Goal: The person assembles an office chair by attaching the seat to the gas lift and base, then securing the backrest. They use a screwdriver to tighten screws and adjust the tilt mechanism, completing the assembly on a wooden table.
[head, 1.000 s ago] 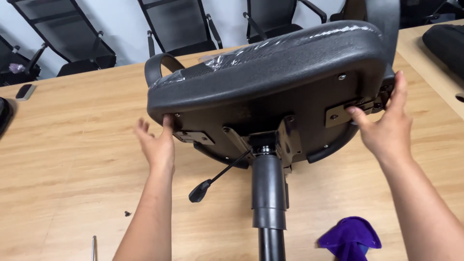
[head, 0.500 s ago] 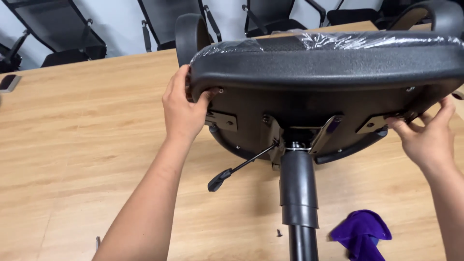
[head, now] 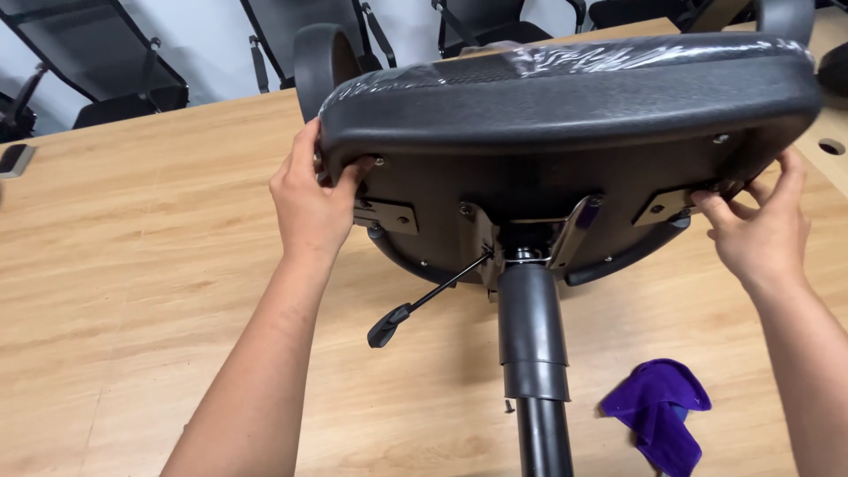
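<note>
Chair seat [head: 565, 115], tipped above the wooden table [head: 132, 265], looks heavy, rigid, with slippery plastic wrap on top. Left hand [head: 309, 208] clenches its left rim; right hand [head: 760, 230] grips its right underside bracket. Rims give the firmest hold.

Broad light-wood tabletop [head: 132, 265] under even light; beyond its far edge, black mesh chairs [head: 97, 62] lined up against a pale wall [head: 221, 44].
</note>
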